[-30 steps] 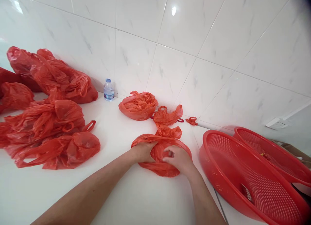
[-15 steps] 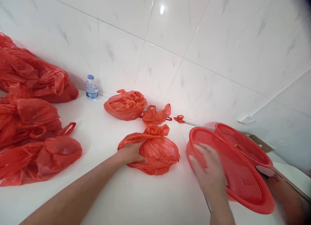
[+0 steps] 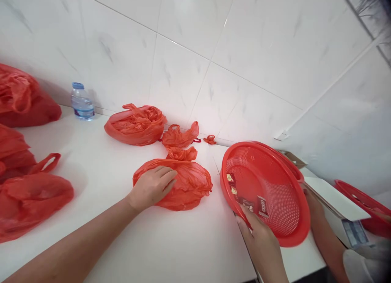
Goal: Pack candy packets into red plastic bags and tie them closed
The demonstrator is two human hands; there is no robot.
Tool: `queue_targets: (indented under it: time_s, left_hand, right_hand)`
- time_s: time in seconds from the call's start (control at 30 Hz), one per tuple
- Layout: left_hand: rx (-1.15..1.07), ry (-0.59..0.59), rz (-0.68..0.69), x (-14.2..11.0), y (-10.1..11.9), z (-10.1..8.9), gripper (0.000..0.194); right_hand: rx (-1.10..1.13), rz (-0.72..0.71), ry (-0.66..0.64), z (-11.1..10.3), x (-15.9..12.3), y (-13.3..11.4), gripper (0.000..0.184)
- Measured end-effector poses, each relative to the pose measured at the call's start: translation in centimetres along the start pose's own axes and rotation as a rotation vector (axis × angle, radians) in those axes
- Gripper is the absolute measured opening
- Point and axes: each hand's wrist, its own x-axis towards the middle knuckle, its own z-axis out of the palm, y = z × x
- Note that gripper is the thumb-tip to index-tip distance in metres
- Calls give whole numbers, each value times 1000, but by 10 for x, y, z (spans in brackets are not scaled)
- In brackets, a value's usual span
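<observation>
A red plastic bag (image 3: 192,185) lies open and slumped on the white table. Over its left side is my left hand (image 3: 154,186), its fingers curled together with the thumb; what they hold, if anything, is hidden. My right hand (image 3: 259,236) grips the near rim of a red perforated plastic basket (image 3: 287,209), thumb inside the rim. The basket leans, its mouth turned towards me. Several small wrapped packets lie inside, among them a dark red packet (image 3: 262,205) and a red-and-cream packet (image 3: 231,179).
More red bags (image 3: 33,201) are heaped on the left. Near the tiled wall stand a water bottle (image 3: 82,103) and a bundle of red bags (image 3: 134,126). Behind my basket, another person's arm (image 3: 324,226) reaches in. Another red basket (image 3: 360,201) is at the far right.
My left hand has come up from inside the bag's mouth, its fingers now drawn together. My right hand has closed on the basket's near rim, and the basket is tilted more towards me. The view has shifted right.
</observation>
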Motion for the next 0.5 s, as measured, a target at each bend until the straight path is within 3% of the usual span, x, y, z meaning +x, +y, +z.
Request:
queue_targets:
  time_s: [0.07,0.13,0.27,0.37,0.5]
  left_hand:
    - [86,45,93,-3,2,-7,21]
    - [204,119,87,-6,-1,-13,21]
    - [280,175,-148,-12,-16,-19,40]
    - [158,79,-381,-17,-27,-21,55]
    - [-18,-34,-587,-21,-31,-23,47]
  right_hand:
    - [3,-11,2,-5,1,0,42]
    - [5,-5,-2,-9,2,2,42]
    - [7,34,-62,-17,5,5,44]
    - [28,68,-153,-31,10,9,46]
    - [165,67,-302,-56,33,21,47]
